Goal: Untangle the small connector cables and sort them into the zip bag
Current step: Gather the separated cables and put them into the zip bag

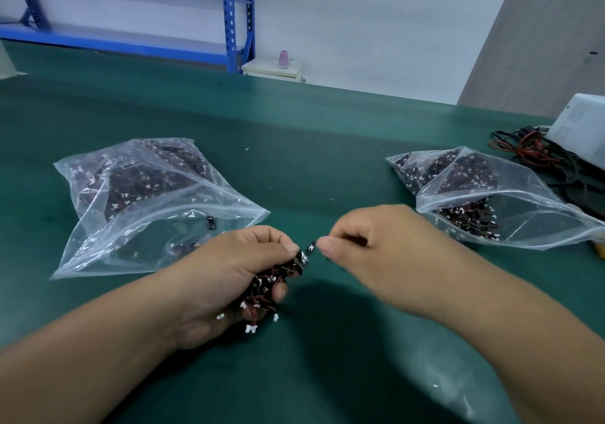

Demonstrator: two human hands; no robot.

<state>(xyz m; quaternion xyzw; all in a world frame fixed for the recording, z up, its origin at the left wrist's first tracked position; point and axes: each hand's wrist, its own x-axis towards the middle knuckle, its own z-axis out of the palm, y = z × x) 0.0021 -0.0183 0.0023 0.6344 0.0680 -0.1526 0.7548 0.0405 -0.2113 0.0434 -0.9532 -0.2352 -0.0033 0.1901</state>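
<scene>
The left hand [229, 276] hangs low over the near-middle of the dark green matted tabletop [311, 122]. Its fingers are curled tight round a tangled bunch of thin red-and-black connector cables w/ small white plastic plugs [262, 296], thumb pressed on top. A few plugs dangle out under the fist. The right hand [370, 250] is just beside it, thumb & forefinger pinching a small black end piece [311, 246] that sticks out of the bunch's top; the other fingers are tucked in. Both forearms are bare and come in from the near edge.

Count: 2 hands, 1 held bunch, 2 bags. The clear plastic zip bag on the left [147, 207] lies toward the left edge, its near corner touching the left hand. The clear plastic zip bag on the right [484, 201] lies toward the right edge, mouth gaping. Both hold masses of the same cables, too many to count.

Far-right corner: a white box unit [579, 128] & a tangle of thicker red and black wires [537, 155]. Behind the far edge: a blue metal shelving rack [235, 14], white wall, and a small white cabinet [271, 70] w/ a pink bottle [283, 59] on it.
</scene>
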